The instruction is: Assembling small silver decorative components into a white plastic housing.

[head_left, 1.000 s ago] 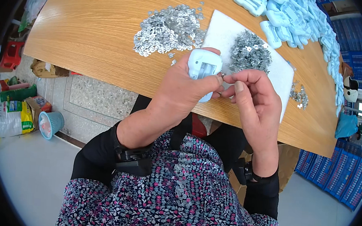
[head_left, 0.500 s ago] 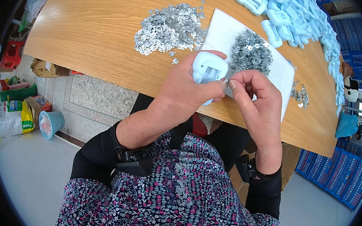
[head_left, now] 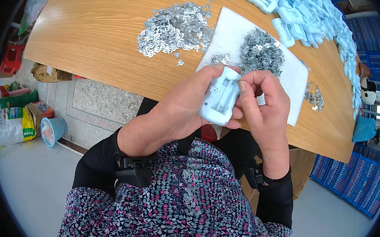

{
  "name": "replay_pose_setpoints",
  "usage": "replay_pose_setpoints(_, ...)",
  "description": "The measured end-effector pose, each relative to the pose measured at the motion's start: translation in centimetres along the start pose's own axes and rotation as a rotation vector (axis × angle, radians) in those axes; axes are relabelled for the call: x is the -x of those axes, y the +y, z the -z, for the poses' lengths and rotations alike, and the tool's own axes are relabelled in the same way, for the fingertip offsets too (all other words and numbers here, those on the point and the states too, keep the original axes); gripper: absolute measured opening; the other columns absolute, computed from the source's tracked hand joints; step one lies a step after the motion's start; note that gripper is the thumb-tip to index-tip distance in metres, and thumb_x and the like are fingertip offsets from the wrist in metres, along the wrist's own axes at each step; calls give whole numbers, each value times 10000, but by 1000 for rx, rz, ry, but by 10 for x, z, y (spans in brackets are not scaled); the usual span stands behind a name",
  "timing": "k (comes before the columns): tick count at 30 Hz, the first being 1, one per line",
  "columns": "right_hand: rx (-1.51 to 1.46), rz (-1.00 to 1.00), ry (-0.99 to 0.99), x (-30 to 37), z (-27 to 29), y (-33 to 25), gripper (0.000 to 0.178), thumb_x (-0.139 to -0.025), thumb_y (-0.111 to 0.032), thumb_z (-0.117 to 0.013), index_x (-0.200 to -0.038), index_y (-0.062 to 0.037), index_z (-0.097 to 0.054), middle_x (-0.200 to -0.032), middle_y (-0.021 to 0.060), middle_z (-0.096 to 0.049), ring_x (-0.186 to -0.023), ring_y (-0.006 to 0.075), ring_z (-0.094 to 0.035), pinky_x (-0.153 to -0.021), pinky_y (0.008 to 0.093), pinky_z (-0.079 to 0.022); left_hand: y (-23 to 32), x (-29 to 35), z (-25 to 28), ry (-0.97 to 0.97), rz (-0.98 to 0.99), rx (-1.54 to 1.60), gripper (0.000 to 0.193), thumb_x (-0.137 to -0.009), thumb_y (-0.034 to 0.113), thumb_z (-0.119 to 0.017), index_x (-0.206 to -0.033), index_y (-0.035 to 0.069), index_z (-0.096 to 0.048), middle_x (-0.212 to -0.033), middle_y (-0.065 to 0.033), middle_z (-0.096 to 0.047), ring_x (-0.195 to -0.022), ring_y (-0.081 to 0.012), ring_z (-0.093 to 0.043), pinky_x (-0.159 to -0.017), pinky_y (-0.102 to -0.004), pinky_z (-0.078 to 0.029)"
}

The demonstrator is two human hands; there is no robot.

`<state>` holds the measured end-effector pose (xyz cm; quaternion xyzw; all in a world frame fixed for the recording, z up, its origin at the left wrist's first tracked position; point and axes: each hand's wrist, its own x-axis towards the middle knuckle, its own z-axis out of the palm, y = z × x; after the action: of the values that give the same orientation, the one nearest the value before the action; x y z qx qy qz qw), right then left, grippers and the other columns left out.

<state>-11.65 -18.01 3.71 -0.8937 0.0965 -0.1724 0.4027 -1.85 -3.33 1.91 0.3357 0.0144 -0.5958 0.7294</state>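
Note:
My left hand is closed round a light blue plastic battery housing, its open two-slot compartment facing up. At the housing's upper right end, my right hand pinches with thumb and forefinger against the compartment edge. Whatever sits between those fingertips is hidden or too small to name. Just beyond both hands lies a heap of small metal springs or contacts on a white foam sheet. A few small metal pieces rest on the sheet close to the housing's top.
Flat silver metal tabs form a pile on the wooden table at left. More light blue housings are heaped at the far right. Loose metal pieces lie near the right edge. A blue basket stands on the floor.
The housing has turned in my left hand and come lower, so its compartment shows more fully. My right fingertips, earlier by the left thumb with a tiny metal piece, are now at its upper right edge.

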Motion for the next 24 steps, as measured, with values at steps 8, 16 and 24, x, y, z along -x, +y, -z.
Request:
replay_pose_setpoints(8, 226, 173, 4, 0, 2, -2, 220, -733, -74, -705, -934, -16, -639, -924, 112, -632, -823, 334, -613, -706, 414, -504, -3, 0, -1, 5, -20, -1, 479, -1088, 365, -259, -1398, 51, -447, -1134, -137, -645, -896, -246, -693, -779, -433, -609)
replay_pose_setpoints(16, 458, 346, -20, 3, 7, -1, 204, -701, -57, -723, -892, -39, -655, -858, 82, -620, -769, 284, -603, -718, 378, -456, -13, -4, 7, -32, -89, -60, 487, -1082, 387, -308, -1381, 36, -464, -1145, -158, -638, -914, -241, -695, -780, -410, -607)
replay_pose_setpoints(24, 509, 392, -92, 9, 15, -8, 225, -672, -48, -724, -892, -61, -677, -871, 77, -633, -785, 280, -610, -735, 386, -469, -17, -5, 8, -24, -101, -101, 487, -1071, 394, -357, -1382, 32, -454, -1131, -163, -636, -909, -233, -695, -748, -376, -615)
